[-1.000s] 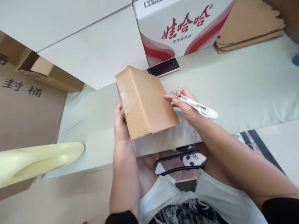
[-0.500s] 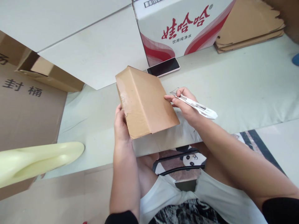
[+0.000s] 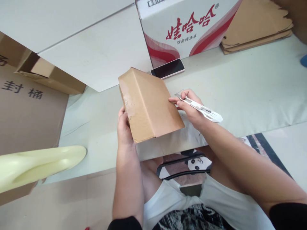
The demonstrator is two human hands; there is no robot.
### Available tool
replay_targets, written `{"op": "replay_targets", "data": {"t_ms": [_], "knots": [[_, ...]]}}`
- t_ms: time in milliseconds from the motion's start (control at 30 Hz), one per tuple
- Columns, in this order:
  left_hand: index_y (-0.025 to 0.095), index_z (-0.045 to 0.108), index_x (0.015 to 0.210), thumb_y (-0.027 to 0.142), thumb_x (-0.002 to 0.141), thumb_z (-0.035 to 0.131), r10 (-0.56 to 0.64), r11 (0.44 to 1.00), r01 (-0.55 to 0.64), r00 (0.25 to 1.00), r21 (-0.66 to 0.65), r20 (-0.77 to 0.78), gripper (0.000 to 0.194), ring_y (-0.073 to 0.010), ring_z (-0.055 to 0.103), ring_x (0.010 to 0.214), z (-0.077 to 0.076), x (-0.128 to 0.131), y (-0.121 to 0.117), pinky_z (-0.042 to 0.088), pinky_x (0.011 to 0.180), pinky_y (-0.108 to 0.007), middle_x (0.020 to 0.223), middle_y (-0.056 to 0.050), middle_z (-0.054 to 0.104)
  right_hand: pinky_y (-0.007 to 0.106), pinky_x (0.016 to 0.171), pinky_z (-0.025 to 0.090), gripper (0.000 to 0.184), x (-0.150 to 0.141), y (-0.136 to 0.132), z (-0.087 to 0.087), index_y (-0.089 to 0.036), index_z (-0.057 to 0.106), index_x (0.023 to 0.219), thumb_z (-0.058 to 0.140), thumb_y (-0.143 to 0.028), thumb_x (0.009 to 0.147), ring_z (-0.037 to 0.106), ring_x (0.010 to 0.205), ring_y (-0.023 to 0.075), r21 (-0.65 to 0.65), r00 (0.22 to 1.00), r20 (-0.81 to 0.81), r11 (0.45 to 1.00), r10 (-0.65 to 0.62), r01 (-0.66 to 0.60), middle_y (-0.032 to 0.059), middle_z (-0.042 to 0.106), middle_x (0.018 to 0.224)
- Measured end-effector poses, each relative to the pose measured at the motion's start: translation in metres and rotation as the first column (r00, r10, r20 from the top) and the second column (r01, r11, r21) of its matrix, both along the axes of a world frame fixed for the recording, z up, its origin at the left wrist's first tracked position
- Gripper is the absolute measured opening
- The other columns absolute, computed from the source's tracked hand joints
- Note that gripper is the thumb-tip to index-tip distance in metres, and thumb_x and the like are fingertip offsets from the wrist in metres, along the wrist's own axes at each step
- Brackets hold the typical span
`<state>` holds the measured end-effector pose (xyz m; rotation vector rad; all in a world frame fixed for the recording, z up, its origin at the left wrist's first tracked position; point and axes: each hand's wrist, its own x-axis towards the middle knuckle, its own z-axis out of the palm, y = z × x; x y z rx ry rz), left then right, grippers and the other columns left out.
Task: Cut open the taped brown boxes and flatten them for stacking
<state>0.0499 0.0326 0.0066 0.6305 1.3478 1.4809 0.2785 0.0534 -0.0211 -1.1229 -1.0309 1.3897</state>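
A piece of folded brown cardboard (image 3: 158, 105) is held up over the pale table, a crease running down it and a torn, shiny patch along its left part. My left hand (image 3: 124, 127) grips its left edge, with some fingers hidden behind it. At the right edge, my right hand (image 3: 189, 107) holds a white utility knife (image 3: 203, 111) between thumb and fingers, while a fingertip touches the cardboard. The knife's blade end points up and left, and its handle lies over the wrist.
A black-screened phone (image 3: 168, 68) lies behind the cardboard, against a white-and-red carton (image 3: 189, 28). Flattened cardboard (image 3: 256, 25) is stacked at back right. Large white boxes (image 3: 96, 54) stand at back left. A pale yellow object (image 3: 48, 163) juts in from the left.
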Motion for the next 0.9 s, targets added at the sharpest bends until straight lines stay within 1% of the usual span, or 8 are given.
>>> {"op": "replay_targets", "data": {"t_ms": [133, 233, 367, 467, 600, 733, 900], "knots": [[0.024, 0.066, 0.094, 0.054, 0.059, 0.088, 0.012, 1.000, -0.012, 1.000, 0.003, 0.007, 0.052, -0.0187, 0.062, 0.074, -0.0006, 0.0002, 0.0001, 0.047, 0.066, -0.030, 0.086, -0.002, 0.067, 0.053, 0.108, 0.049, 0.031, 0.0004, -0.0003, 0.0004, -0.030, 0.043, 0.092, 0.071, -0.038, 0.083, 0.072, 0.120, 0.0268, -0.003, 1.000, 0.003, 1.000, 0.002, -0.002, 0.0010, 0.081, 0.111], [0.024, 0.067, 0.099, 0.058, 0.061, 0.087, 0.010, 1.000, -0.009, 1.000, 0.012, -0.011, 0.055, -0.0183, 0.063, 0.074, -0.0024, -0.0001, 0.0007, 0.047, 0.067, -0.030, 0.086, -0.001, 0.066, 0.054, 0.108, 0.049, 0.033, -0.0001, -0.0005, 0.0008, -0.029, 0.042, 0.091, 0.072, -0.039, 0.082, 0.072, 0.121, 0.0276, -0.011, 1.000, 0.015, 1.000, 0.002, -0.002, 0.0012, 0.081, 0.111], [0.024, 0.068, 0.106, 0.059, 0.063, 0.087, 0.004, 1.000, -0.004, 1.000, 0.010, -0.003, 0.059, -0.0190, 0.065, 0.078, -0.0039, 0.0000, 0.0004, 0.048, 0.069, -0.030, 0.089, -0.001, 0.067, 0.057, 0.110, 0.047, 0.030, 0.0003, -0.0002, -0.0009, -0.030, 0.043, 0.092, 0.070, -0.038, 0.083, 0.072, 0.123, 0.0283, -0.008, 1.000, 0.031, 1.000, 0.001, 0.000, 0.0011, 0.081, 0.112], [0.024, 0.067, 0.105, 0.059, 0.062, 0.089, 0.006, 1.000, -0.006, 1.000, 0.000, 0.016, 0.060, -0.0183, 0.065, 0.078, -0.0038, 0.0002, -0.0002, 0.048, 0.069, -0.029, 0.088, -0.001, 0.068, 0.058, 0.111, 0.046, 0.028, 0.0014, 0.0000, -0.0014, -0.030, 0.043, 0.092, 0.069, -0.037, 0.084, 0.072, 0.123, 0.0284, -0.006, 0.999, 0.040, 1.000, 0.001, -0.001, 0.0009, 0.081, 0.112], [0.024, 0.066, 0.105, 0.060, 0.066, 0.086, -0.021, 1.000, 0.021, 1.000, 0.007, 0.004, 0.056, -0.0200, 0.067, 0.082, -0.0043, -0.0010, -0.0002, 0.049, 0.073, -0.031, 0.091, -0.002, 0.068, 0.059, 0.111, 0.046, 0.030, 0.0016, 0.0001, 0.0011, -0.030, 0.043, 0.091, 0.070, -0.038, 0.082, 0.071, 0.122, 0.0291, -0.014, 0.998, 0.059, 1.000, -0.004, 0.005, 0.0008, 0.081, 0.109], [0.025, 0.064, 0.106, 0.063, 0.066, 0.086, -0.036, 0.999, 0.036, 0.999, -0.003, -0.010, 0.060, -0.0205, 0.067, 0.085, -0.0060, -0.0036, 0.0004, 0.049, 0.075, -0.032, 0.091, 0.000, 0.067, 0.058, 0.111, 0.046, 0.032, 0.0007, 0.0005, 0.0020, -0.030, 0.042, 0.090, 0.071, -0.039, 0.080, 0.071, 0.122, 0.0294, -0.016, 0.999, 0.052, 1.000, -0.005, 0.006, 0.0012, 0.080, 0.109], [0.024, 0.065, 0.107, 0.065, 0.064, 0.088, -0.037, 0.999, 0.037, 0.999, -0.010, 0.003, 0.063, -0.0204, 0.068, 0.086, -0.0058, -0.0038, 0.0005, 0.050, 0.074, -0.031, 0.090, 0.000, 0.067, 0.056, 0.109, 0.047, 0.030, 0.0002, 0.0008, -0.0013, -0.030, 0.043, 0.092, 0.070, -0.037, 0.082, 0.071, 0.122, 0.0286, -0.010, 0.999, 0.036, 1.000, -0.001, 0.001, 0.0014, 0.080, 0.111]]}}
